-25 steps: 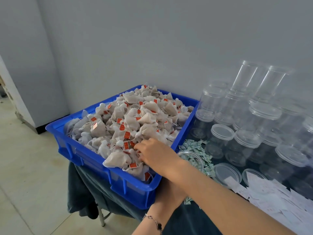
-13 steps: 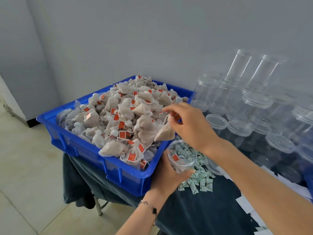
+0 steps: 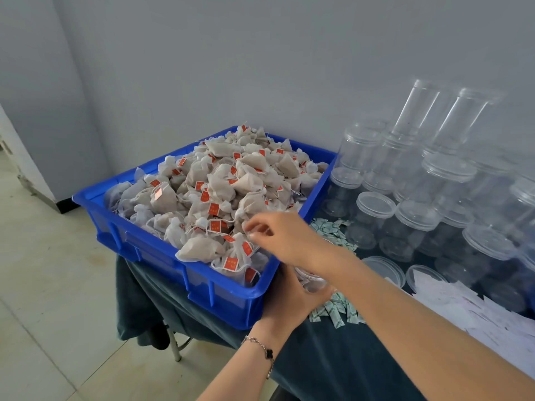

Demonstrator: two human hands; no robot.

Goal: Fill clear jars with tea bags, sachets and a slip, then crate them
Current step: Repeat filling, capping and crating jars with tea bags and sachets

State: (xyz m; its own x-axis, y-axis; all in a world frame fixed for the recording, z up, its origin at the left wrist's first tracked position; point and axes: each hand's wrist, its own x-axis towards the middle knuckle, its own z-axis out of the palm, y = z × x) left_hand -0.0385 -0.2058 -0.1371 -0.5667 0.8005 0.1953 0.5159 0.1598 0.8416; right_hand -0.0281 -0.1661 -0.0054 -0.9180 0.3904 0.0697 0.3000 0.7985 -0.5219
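A blue plastic crate (image 3: 162, 250) sits at the left end of the table, on a dark cloth (image 3: 333, 357), heaped with mesh tea bags (image 3: 220, 192) carrying red tags. My left hand (image 3: 292, 299) is just beside the crate's near right corner, fingers curled round a clear jar (image 3: 311, 280) that my right forearm mostly hides; a bracelet (image 3: 262, 347) circles that wrist. My right hand (image 3: 286, 238) reaches over the crate's near right edge, fingers loosely bent above the tea bags; I cannot tell whether the fingertips are pinching one. Small green-and-white sachets (image 3: 333, 309) lie scattered around the jar. Further right stand stacked empty jars (image 3: 417, 215) with lids, two loose lids (image 3: 385, 270), and white paper slips (image 3: 469, 308) spread at the table's right end
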